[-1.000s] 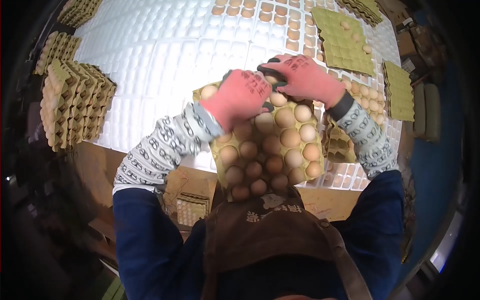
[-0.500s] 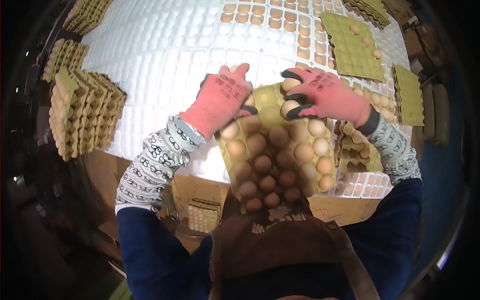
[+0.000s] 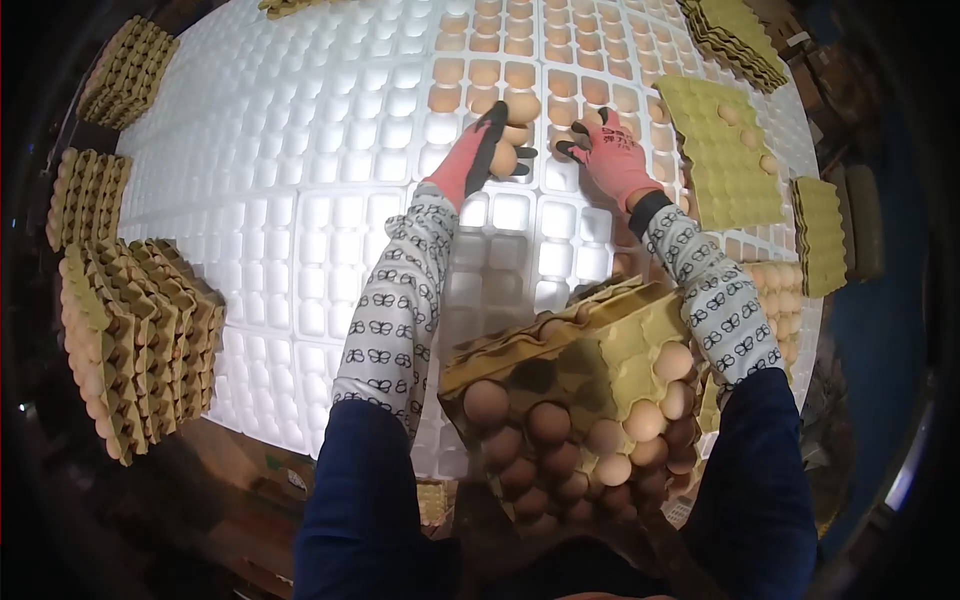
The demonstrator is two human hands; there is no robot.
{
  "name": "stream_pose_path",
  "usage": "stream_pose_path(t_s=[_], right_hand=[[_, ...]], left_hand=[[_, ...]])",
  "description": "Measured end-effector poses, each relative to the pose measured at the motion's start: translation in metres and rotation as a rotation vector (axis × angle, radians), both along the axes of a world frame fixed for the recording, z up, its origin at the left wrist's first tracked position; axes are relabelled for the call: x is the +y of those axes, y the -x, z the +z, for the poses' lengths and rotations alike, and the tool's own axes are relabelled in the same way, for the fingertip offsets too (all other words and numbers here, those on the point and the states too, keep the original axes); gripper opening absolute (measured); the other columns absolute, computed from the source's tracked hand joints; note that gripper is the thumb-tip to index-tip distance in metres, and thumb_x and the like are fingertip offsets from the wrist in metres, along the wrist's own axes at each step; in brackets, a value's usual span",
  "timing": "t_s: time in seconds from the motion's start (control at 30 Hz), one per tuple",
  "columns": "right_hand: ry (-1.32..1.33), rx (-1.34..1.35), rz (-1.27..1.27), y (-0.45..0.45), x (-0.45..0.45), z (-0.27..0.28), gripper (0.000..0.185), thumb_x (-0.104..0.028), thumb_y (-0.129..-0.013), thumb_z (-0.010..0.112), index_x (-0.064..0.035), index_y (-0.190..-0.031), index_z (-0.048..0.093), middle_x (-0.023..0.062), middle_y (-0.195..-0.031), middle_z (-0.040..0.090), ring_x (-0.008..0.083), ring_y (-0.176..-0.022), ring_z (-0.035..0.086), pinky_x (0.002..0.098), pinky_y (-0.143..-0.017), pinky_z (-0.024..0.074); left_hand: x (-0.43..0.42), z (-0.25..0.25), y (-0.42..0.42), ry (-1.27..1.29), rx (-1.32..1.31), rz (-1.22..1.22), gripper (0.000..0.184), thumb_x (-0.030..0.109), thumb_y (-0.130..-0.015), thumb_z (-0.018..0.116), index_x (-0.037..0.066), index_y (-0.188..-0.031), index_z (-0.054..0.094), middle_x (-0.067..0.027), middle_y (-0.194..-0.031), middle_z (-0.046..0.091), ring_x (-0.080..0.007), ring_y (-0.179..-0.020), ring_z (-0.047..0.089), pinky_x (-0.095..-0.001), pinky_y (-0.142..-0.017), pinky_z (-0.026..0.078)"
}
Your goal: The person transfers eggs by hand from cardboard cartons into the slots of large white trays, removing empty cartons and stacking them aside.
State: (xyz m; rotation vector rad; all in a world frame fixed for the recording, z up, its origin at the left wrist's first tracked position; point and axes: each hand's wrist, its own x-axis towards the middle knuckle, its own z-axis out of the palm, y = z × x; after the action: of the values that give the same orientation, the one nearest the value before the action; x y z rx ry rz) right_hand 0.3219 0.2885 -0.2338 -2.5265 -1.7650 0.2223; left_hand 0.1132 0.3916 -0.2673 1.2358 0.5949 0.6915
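Note:
My left hand (image 3: 487, 150), in a pink glove with dark fingertips, holds several eggs (image 3: 522, 108) over a white plastic tray. My right hand (image 3: 598, 140) reaches down at the tray cells to the right, its fingers curled round an egg (image 3: 579, 132) partly hidden by them. Below both hands, a tilted stack of pulp trays (image 3: 630, 335) leans near my body. Brown and pale eggs (image 3: 548, 424) fill its lower part, while several upper hollows hold none. White trays (image 3: 350, 245) with square cells cover the table.
Stacks of pulp trays with eggs (image 3: 140, 345) stand along the left edge. At the right lies a yellowish pulp tray (image 3: 725, 160) with several eggs, beside another pulp tray stack (image 3: 820, 235). More filled white trays (image 3: 590, 40) are at the far side.
Both hands have moved forward from the pulp tray to the white trays, carrying eggs. The upper hollows of the pulp tray now show bare, and the view has shifted.

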Motion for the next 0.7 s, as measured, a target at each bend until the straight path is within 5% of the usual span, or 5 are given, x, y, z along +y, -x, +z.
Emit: stream_pose_path(t_s=[0.13, 0.27, 0.33, 0.53, 0.7], right_hand=[[0.234, 0.062, 0.151, -0.028, 0.001, 0.013, 0.045, -0.033, -0.091, 0.058, -0.0199, -0.134, 0.051, 0.0142, -0.123, 0.056, 0.0331, -0.114, 0.055, 0.0423, -0.095, 0.0455], [-0.137, 0.557, -0.061, -0.046, 0.0, 0.015, 0.036, -0.033, -0.092, 0.055, -0.0109, -0.119, 0.065, 0.0118, -0.115, 0.064, 0.0209, -0.104, 0.063, 0.032, -0.085, 0.0503], [-0.364, 1.269, -0.366, -0.063, 0.005, -0.001, 0.034, -0.029, -0.087, 0.063, -0.0035, -0.109, 0.069, 0.0021, -0.087, 0.068, 0.0141, -0.074, 0.064, 0.0268, -0.069, 0.0518], [-0.327, 0.225, 0.631, -0.006, -0.026, -0.029, 0.043, -0.024, -0.089, 0.058, -0.0129, -0.13, 0.055, 0.012, -0.133, 0.054, 0.0341, -0.118, 0.054, 0.0388, -0.103, 0.0429], [-0.331, 0.976, 0.153, -0.031, -0.085, 0.052, 0.051, -0.011, -0.089, 0.061, -0.0106, -0.138, 0.047, 0.0083, -0.139, 0.051, 0.0199, -0.12, 0.055, 0.0323, -0.102, 0.0445]], left_hand=[[0.01, 0.034, -0.004, 0.137, 0.289, -0.006, 0.049, 0.036, -0.093, 0.061, 0.0, -0.126, 0.058, -0.0051, -0.104, 0.066, -0.0145, -0.089, 0.062, -0.0293, -0.071, 0.052], [0.035, 0.016, 0.011, -0.856, 0.881, 0.122, 0.051, 0.036, -0.078, 0.072, 0.01, -0.121, 0.062, -0.0101, -0.112, 0.066, -0.0255, -0.1, 0.064, -0.033, -0.086, 0.05], [0.038, 0.024, 0.012, -0.815, 0.868, 0.159, 0.049, 0.036, -0.08, 0.069, 0.01, -0.122, 0.061, -0.0082, -0.115, 0.065, -0.0262, -0.101, 0.063, -0.0344, -0.087, 0.049], [0.052, -0.025, 0.022, -0.925, 0.598, 0.459, 0.035, 0.015, -0.088, 0.056, 0.01, -0.123, 0.059, -0.0146, -0.123, 0.055, -0.0354, -0.113, 0.053, -0.0396, -0.1, 0.042], [-0.004, 0.064, 0.044, -0.655, 0.185, 0.346, 0.032, 0.003, -0.089, 0.058, 0.002, -0.121, 0.061, -0.01, -0.121, 0.059, -0.0211, -0.111, 0.057, -0.0294, -0.098, 0.043]])
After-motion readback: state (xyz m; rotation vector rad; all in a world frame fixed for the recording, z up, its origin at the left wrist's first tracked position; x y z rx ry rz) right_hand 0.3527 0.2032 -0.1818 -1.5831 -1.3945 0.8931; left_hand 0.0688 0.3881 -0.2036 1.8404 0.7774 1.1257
